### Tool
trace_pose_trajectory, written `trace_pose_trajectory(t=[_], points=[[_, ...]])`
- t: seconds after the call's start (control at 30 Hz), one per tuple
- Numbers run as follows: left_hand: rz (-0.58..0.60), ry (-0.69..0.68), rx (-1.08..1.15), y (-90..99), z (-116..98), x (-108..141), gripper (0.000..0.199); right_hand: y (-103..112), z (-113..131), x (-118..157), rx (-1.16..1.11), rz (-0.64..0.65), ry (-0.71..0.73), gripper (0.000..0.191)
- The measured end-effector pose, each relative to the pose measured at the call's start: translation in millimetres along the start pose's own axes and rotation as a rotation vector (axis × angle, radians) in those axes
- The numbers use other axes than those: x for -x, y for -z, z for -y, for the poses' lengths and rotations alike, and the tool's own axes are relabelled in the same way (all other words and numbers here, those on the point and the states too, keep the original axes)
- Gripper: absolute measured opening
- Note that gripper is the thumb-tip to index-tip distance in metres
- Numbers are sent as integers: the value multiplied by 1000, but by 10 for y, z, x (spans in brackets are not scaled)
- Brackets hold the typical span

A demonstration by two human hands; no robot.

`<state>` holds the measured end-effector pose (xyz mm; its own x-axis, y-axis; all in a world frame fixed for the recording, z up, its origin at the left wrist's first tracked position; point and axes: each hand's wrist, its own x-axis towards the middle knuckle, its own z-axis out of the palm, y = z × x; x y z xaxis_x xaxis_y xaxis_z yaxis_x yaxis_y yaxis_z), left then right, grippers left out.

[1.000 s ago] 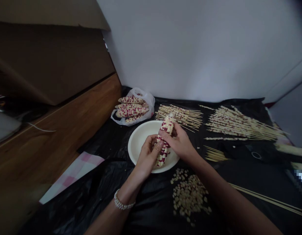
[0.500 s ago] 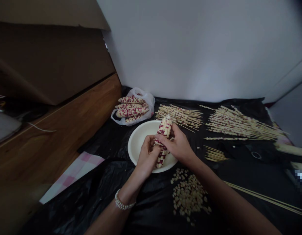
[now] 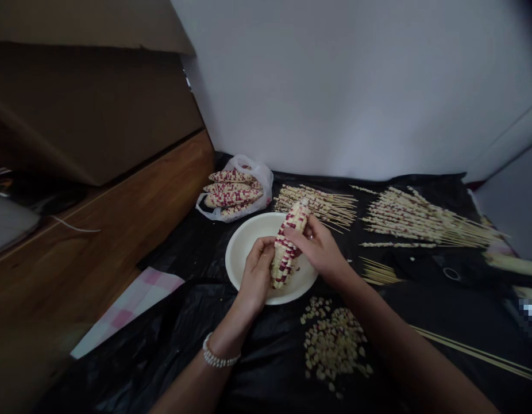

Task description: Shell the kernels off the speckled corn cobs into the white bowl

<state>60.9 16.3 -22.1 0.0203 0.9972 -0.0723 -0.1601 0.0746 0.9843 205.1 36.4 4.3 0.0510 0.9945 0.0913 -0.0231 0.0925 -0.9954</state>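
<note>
An ear of corn [image 3: 286, 247] with cream and dark red kernels is held tilted above a white bowl [image 3: 238, 253]. My left hand [image 3: 258, 270] grips its lower left side, fingers curled behind it. Higher up on the right, my right hand [image 3: 320, 244] has its thumb laid across the front of the ear and its fingers around the back. A pale strip without raised kernels seems to run along part of the ear. A heap of loose kernels [image 3: 335, 342] lies in front of the bowl, beside my right forearm.
Behind the bowl, a plastic bag [image 3: 266, 178] holds several corn ears. Skewers threaded with kernels [image 3: 404, 218] lie at the right, another bunch [image 3: 311, 201] behind the bowl. Bare skewers [image 3: 378, 271] rest nearer. Black sheeting [image 3: 192, 322] covers the surface; a cardboard box [image 3: 97, 109] stands left.
The ear has turned and leans more to the right at its top. My right thumb has drawn back from the left edge, and my left thumb has shifted off the front.
</note>
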Motion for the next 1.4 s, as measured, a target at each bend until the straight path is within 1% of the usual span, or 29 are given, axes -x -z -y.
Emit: trace_pose_trajectory(t=[0.1,0.2,0.27,0.33,0.43,0.53,0.67,0.8,0.93,1.03,1.1,1.27,1.4], points=[[2,30,44,8,1,-20,36,19,16,-5,-24,8,-4,34],[58,41,51,7,-25,-8,44,28,-2,8,-18,7,9,34],[80,79,62,0,-50,13,46,28,-21,17,-33,5,20,35],[79,113,75,-11,-71,33,47,22,-38,22,-33,6,24,34],[62,120,88,-21,-76,48,48,9,-52,21,-28,13,16,33],[53,99,72,-17,-53,45,46,2,-53,20,-34,11,8,34],[37,65,36,-10,-25,42,35,6,-38,33,-4,23,17,33],[8,71,-5,-10,-36,54,25,2,-15,62,83,26,49,30],[22,81,-22,3,-45,59,19,-13,15,92,206,23,86,30],[34,40,-16,11,-44,50,16,-26,42,114,291,33,108,28],[24,20,-19,13,-38,40,16,-35,54,124,303,46,114,28],[-8,75,14,16,-17,18,19,-32,43,109,221,59,79,31],[14,129,116,0,-50,7,27,14,23,56,24,47,41,31]])
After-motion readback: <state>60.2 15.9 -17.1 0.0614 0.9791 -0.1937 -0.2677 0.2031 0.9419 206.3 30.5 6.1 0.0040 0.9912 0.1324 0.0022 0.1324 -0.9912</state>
